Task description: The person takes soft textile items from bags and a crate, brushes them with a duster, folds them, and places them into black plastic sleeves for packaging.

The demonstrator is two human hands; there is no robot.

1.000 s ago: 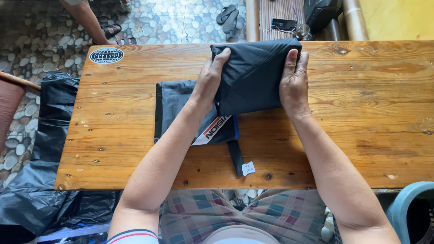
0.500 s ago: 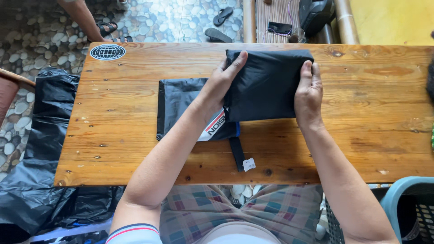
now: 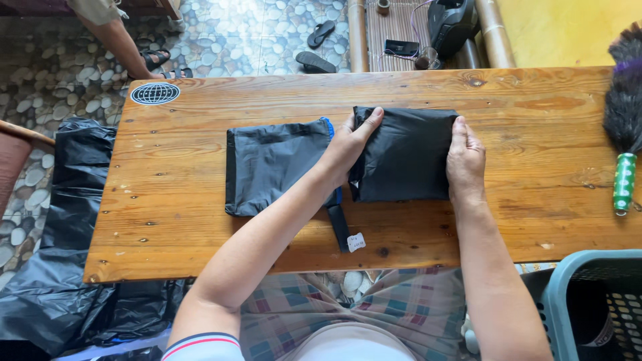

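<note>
From the head camera I look down past checked shorts (image 3: 401,304) at a wooden table (image 3: 174,200), where both my hands rest on a folded dark garment (image 3: 404,157) near the table's middle. My left hand (image 3: 348,150) presses flat on the garment's left edge, fingers together and stretched out, the thumb lying along its top corner; my right hand (image 3: 465,157) lies flat on its right edge, fingers close together and pointing away from me, gripping nothing that I can see. Just left of the garment, partly under my left forearm, lies a second folded dark piece (image 3: 274,164) with a blue trim at its right side; a dark strap (image 3: 338,227) runs from there toward me and ends in a small white tag (image 3: 356,242) near the table's near edge. At lower right stands a blue-grey plastic basket (image 3: 568,281), and black plastic sheeting (image 3: 60,267) lies on the floor at the left. At the table's right end lies a feather duster (image 3: 625,120) with a green spotted handle. A round sticker (image 3: 154,93) marks the far left corner. Beyond the table, on a pebble floor (image 3: 254,33), lie dark sandals (image 3: 317,47); another person's leg (image 3: 120,43) stands at upper left.
</note>
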